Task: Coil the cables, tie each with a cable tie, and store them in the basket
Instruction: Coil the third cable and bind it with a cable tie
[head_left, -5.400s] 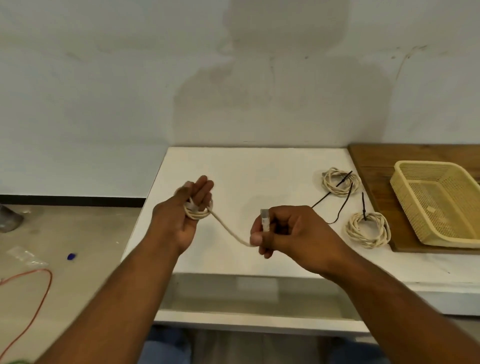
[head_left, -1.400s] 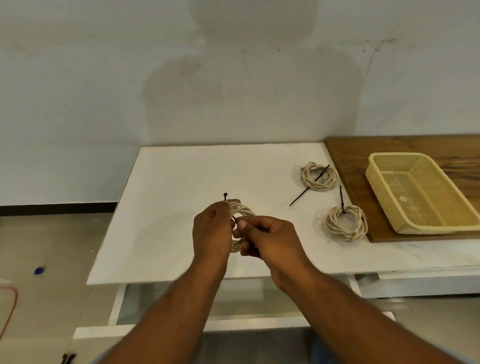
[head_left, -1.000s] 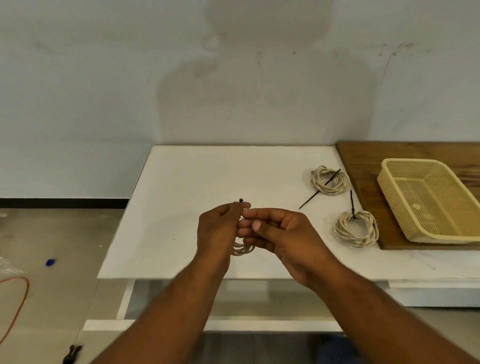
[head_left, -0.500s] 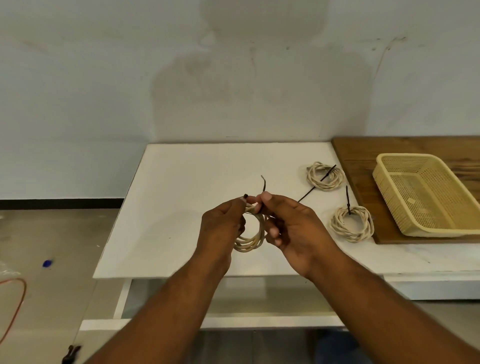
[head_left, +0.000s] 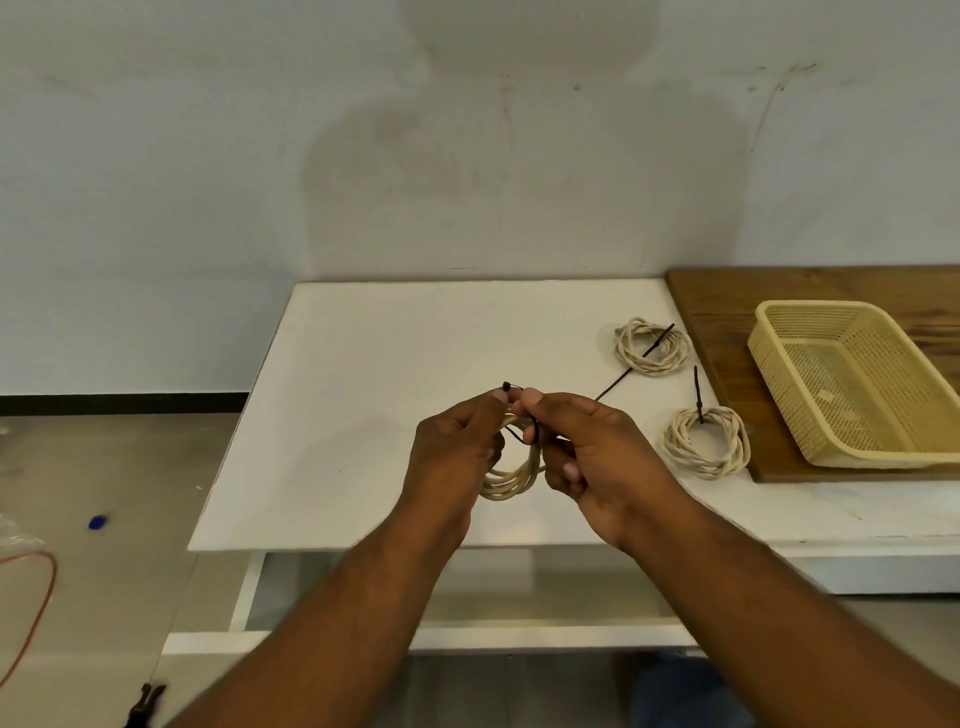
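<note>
Left hand (head_left: 456, 444) and right hand (head_left: 589, 449) pinch a black cable tie (head_left: 536, 430) looped round the cream coil (head_left: 511, 480).

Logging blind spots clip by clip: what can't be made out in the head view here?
Whether the cable tie on the held coil is threaded through its head: tiny, under fingertips, head view.
Plugs of the held coil: behind the left hand and right hand.
Right end of the basket: cut by the frame edge.

Matt, braided-looking cream cable (head_left: 511, 480) with thin black plastic cable tie (head_left: 507, 386); smooth, matt white tabletop (head_left: 389, 364); perforated pale-yellow plastic basket (head_left: 779, 374), slightly glossy; grained brown wooden board (head_left: 727, 296).
</note>
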